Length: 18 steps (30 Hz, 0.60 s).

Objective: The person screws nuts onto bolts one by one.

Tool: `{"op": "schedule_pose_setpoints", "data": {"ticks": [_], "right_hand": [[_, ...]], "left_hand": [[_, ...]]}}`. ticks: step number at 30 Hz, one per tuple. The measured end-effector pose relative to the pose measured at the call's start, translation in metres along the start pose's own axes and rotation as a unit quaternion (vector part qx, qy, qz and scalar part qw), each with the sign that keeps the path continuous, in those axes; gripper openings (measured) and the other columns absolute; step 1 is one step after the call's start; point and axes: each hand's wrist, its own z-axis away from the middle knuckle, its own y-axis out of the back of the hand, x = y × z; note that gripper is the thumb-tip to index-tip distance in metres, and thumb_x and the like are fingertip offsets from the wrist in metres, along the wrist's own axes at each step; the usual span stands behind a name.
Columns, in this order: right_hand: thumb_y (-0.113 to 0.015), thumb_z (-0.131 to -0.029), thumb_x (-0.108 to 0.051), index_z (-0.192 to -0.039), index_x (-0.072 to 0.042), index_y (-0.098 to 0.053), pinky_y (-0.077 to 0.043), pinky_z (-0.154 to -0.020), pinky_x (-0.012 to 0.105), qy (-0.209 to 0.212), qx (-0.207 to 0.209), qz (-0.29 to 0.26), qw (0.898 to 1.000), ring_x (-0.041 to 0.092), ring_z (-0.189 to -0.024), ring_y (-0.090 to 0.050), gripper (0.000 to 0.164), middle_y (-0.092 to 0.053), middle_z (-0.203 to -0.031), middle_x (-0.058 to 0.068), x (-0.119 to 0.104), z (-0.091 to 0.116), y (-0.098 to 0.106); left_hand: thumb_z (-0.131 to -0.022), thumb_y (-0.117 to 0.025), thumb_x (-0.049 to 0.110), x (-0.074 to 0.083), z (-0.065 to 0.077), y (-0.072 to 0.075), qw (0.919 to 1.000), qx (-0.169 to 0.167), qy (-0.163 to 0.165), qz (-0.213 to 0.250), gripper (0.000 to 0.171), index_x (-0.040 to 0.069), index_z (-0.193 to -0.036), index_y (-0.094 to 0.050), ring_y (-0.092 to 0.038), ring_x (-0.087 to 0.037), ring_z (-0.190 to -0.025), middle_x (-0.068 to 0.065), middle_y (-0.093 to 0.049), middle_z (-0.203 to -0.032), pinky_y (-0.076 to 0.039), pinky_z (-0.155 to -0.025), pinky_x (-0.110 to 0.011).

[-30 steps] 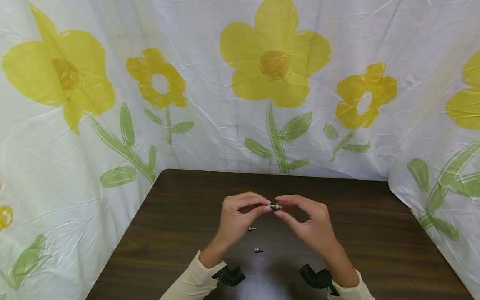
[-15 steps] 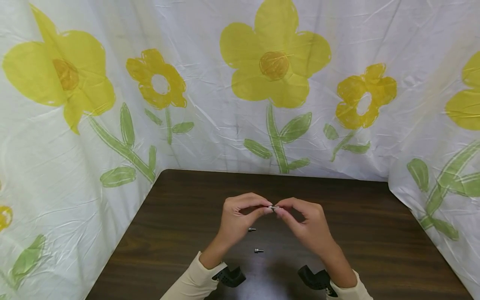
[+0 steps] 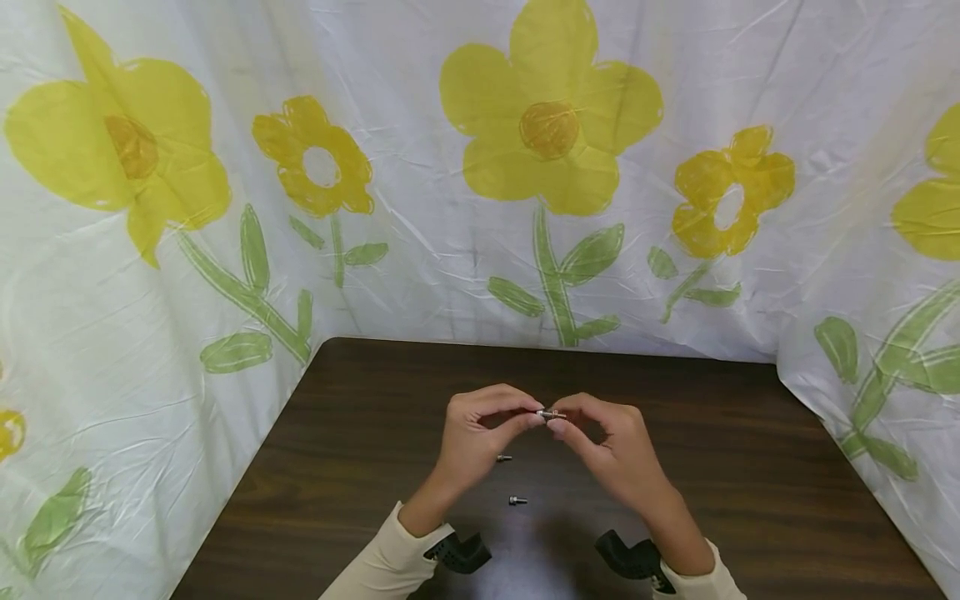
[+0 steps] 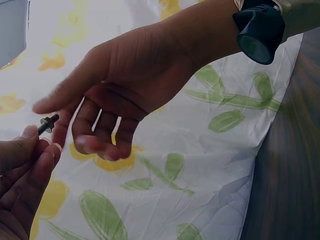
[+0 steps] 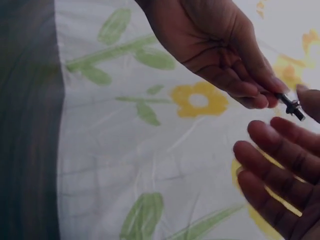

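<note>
My left hand (image 3: 470, 433) pinches one end of a small metal bolt (image 3: 555, 414) between thumb and fingertips, above the table. A nut (image 5: 293, 106) sits partway along the shank, which points toward my right hand (image 3: 609, 437). That hand's thumb and index finger stand apart on either side of the bolt's free end, close to the nut; a gap shows around it in the left wrist view. Its other fingers are loosely bent. Two more small bolts lie on the table: one bolt (image 3: 518, 501) nearer me, and another bolt (image 3: 506, 458) partly behind my left hand.
The dark wood-grain table (image 3: 360, 467) reaches back to a white curtain (image 3: 420, 275) with yellow flowers, which hangs round its far side and both flanks. A black wrist camera (image 3: 459, 553) is strapped to each wrist, over cream sleeves.
My right hand moved slightly left and its fingertips came together on the nut half a second ago. Now they have parted again. My left hand keeps its pinch, nearly still.
</note>
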Motion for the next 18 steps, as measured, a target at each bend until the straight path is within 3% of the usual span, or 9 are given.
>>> {"op": "schedule_pose_setpoints", "data": {"ticks": [4,8,12,18], "right_hand": [[-0.085,-0.071,0.01,-0.109,-0.007,-0.073,-0.057,-0.071,0.021,0.047,0.034,0.007,0.998,0.015,-0.079,-0.07,0.043,-0.075,-0.094,0.003,0.002,-0.002,0.002],[-0.086,-0.067,0.013,-0.107,-0.003,-0.074,-0.055,-0.074,0.018,0.078,0.044,-0.001,0.996,0.016,-0.077,-0.07,0.045,-0.075,-0.094,0.007,0.005,-0.003,0.002],[-0.084,-0.072,0.011,-0.104,-0.006,-0.075,-0.055,-0.074,0.017,0.079,0.039,-0.006,0.996,0.014,-0.077,-0.07,0.038,-0.075,-0.093,0.005,0.004,-0.003,0.001],[-0.077,-0.088,-0.001,-0.101,-0.012,-0.074,-0.056,-0.072,0.019,0.045,0.019,-0.004,0.999,0.01,-0.078,-0.07,0.017,-0.075,-0.09,0.003,0.0,-0.002,0.001]], "left_hand": [[-0.081,-0.078,-0.013,0.0,0.0,0.001,0.9999,0.005,-0.002,-0.011,0.012,-0.006,-0.09,-0.075,-0.07,-0.02,-0.078,-0.016,-0.072,-0.084,-0.061,-0.067,-0.034],[-0.08,-0.077,-0.015,0.0,-0.001,0.001,1.0,0.003,0.0,-0.008,0.014,-0.006,-0.091,-0.075,-0.071,-0.02,-0.079,-0.016,-0.073,-0.085,-0.061,-0.068,-0.033],[-0.08,-0.077,-0.016,-0.003,0.001,0.001,1.0,-0.002,-0.001,-0.005,0.017,-0.005,-0.092,-0.075,-0.071,-0.02,-0.08,-0.015,-0.073,-0.086,-0.061,-0.069,-0.033],[-0.078,-0.077,-0.018,-0.022,0.008,0.001,0.9999,-0.006,-0.002,0.009,0.021,-0.004,-0.094,-0.076,-0.07,-0.021,-0.078,-0.016,-0.073,-0.087,-0.061,-0.067,-0.035]]}}
